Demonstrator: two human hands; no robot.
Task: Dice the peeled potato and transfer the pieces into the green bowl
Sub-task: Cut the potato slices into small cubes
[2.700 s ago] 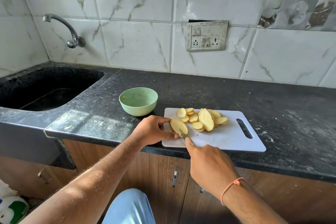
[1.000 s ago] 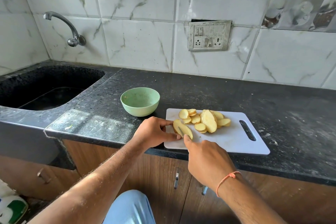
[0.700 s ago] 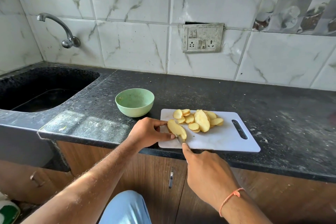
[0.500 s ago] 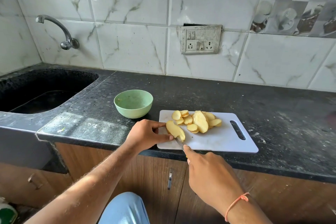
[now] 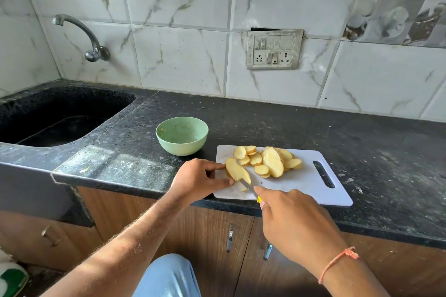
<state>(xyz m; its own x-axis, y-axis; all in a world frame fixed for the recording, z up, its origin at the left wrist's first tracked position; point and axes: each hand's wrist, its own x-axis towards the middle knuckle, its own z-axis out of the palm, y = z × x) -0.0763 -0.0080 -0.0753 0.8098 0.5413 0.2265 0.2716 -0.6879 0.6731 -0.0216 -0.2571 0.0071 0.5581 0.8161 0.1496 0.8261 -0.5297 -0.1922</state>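
A white cutting board (image 5: 301, 188) lies at the counter's front edge. On its left end my left hand (image 5: 198, 179) pinches a long potato slice (image 5: 236, 171) between thumb and fingers. My right hand (image 5: 294, 222) grips a small knife (image 5: 248, 187) with a yellow handle; the blade lies against the slice's near end. A small cut bit lies by the blade. A heap of several potato slices (image 5: 270, 161) sits behind it on the board. The green bowl (image 5: 182, 135) stands just left of the board's far corner, and looks empty.
A black sink (image 5: 55, 116) with a wall tap (image 5: 82, 36) is at the left. The dark counter (image 5: 362, 152) stretches right of the board. A switch panel (image 5: 274, 49) is on the tiled wall. Wooden cupboard doors (image 5: 212, 236) are below.
The knife has worked along the held slice and now sits at its near end, with a small bit cut off. My left hand keeps its hold. The camera has shifted slightly.
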